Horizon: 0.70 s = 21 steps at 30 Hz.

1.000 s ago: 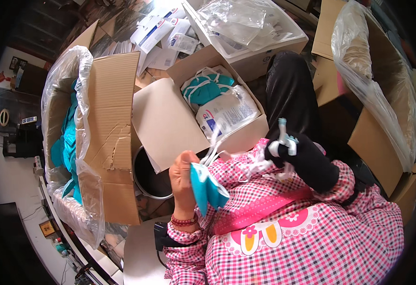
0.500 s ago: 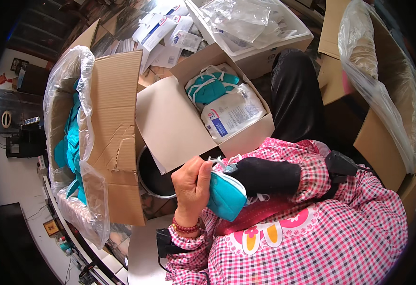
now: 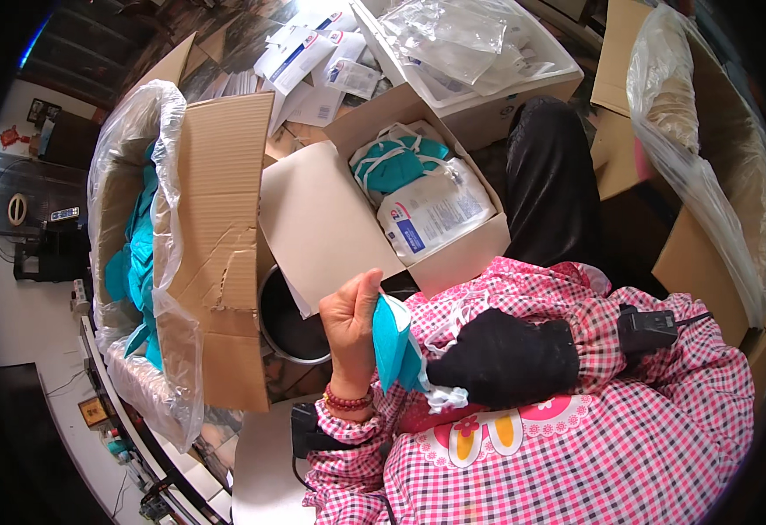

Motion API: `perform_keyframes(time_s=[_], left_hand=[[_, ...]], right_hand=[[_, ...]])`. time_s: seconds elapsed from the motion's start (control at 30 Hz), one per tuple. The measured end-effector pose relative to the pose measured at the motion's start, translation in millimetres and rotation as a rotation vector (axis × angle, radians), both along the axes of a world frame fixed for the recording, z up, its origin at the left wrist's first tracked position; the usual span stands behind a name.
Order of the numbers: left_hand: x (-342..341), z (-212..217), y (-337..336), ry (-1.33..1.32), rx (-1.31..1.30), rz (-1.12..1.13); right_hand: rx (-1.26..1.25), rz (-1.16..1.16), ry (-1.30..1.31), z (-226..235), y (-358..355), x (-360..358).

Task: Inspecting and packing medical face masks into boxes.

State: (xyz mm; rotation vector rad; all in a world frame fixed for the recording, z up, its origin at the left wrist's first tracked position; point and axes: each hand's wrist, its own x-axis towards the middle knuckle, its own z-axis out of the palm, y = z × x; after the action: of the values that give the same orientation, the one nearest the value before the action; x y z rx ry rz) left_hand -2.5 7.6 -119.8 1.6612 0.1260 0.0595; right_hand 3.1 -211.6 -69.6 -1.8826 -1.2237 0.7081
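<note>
From where I stand, the left hand point(image 3: 352, 319) is up in front of the apron, its grip clenched round the edge of a teal mask point(image 3: 393, 346), thumb uppermost, the mask hanging folded just to the right of the fingers. The right hand point(image 3: 484, 359), covered in black, is close beside the mask's other side; something white shows at its fingertips, but I cannot tell whether its grip is grasping or released. White straps point(image 3: 457, 322) loop above that black covering. Beyond the hands sits a pale box point(image 3: 469, 252) with its flap folded out, holding teal masks with white straps point(image 3: 402, 164) and, nearer the person, a white printed packet point(image 3: 435, 212). To the left, a plastic-lined carton point(image 3: 225, 192) holds a heap of teal pieces point(image 3: 140, 262), and a dark round container point(image 3: 294, 324) stands partly under the flap. Farther off, a white tub point(image 3: 381, 45) carries clear plastic bags point(image 3: 453, 37), with white-and-blue packages point(image 3: 298, 61) lying beside it.
</note>
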Motion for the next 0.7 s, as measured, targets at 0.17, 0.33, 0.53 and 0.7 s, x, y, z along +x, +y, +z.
perform_keyframes(time_s=[0.17,0.33,0.53,0.7], left_hand=[[26.2,-6.4,66.9,-0.036,-0.882,0.677],[24.7,28.6,77.6,-0.141,-1.015,-0.257],[31.7,17.0,76.8,-0.15,-1.182,-0.376],[33.3,66.2,136.7,-0.134,-1.07,-0.095]], right_hand=[[0.281,0.338,0.185,7.3,-2.3,-36.5],[0.289,-0.229,-0.003,2.9,1.3,15.1],[0.287,-0.382,-0.041,-13.0,-1.4,16.2],[0.082,-0.651,0.349,-17.4,-39.6,31.2]])
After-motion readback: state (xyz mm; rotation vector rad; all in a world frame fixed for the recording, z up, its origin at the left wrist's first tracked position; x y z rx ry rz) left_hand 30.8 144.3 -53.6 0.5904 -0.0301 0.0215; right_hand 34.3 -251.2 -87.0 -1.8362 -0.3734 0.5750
